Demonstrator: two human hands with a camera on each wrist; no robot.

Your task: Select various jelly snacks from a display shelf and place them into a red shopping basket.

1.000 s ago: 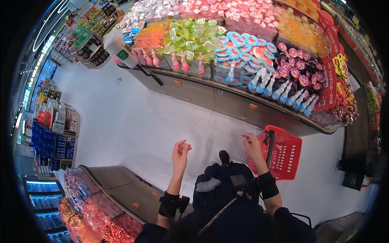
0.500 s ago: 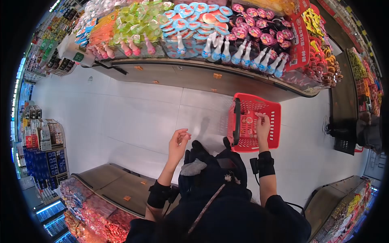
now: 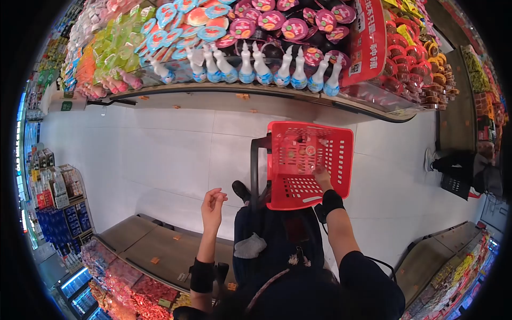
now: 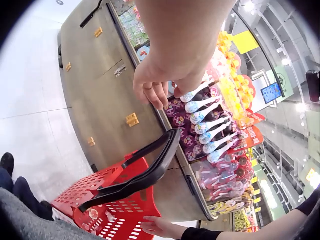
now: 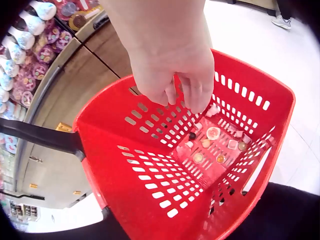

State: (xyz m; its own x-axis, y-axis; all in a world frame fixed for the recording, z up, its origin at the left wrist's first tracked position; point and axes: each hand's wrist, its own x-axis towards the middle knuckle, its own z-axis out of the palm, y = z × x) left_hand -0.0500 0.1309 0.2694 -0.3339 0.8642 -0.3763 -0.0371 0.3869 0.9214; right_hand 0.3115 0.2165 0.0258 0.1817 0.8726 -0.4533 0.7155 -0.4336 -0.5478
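In the head view a red plastic shopping basket with a black handle stands before the person's legs. My right hand reaches over its opening, the fingers loosely bent with nothing seen between them. Small wrapped sweets and little jelly cups lie scattered on the basket floor, and a pale pink piece shows just beyond the fingertips in the right wrist view. Off to the left, my left hand hangs in the air over the floor with relaxed fingers, holding nothing.
A candy counter runs along the far side, with white-and-blue bottle-shaped packs, purple-lidded cups and a red sign. Another candy stand is at near left. A person's shoe shows at right.
My right hand has moved from beside the handle to over the basket's inside. The head view has shifted, so the counter and basket appear farther left. My left hand stays raised and relaxed.
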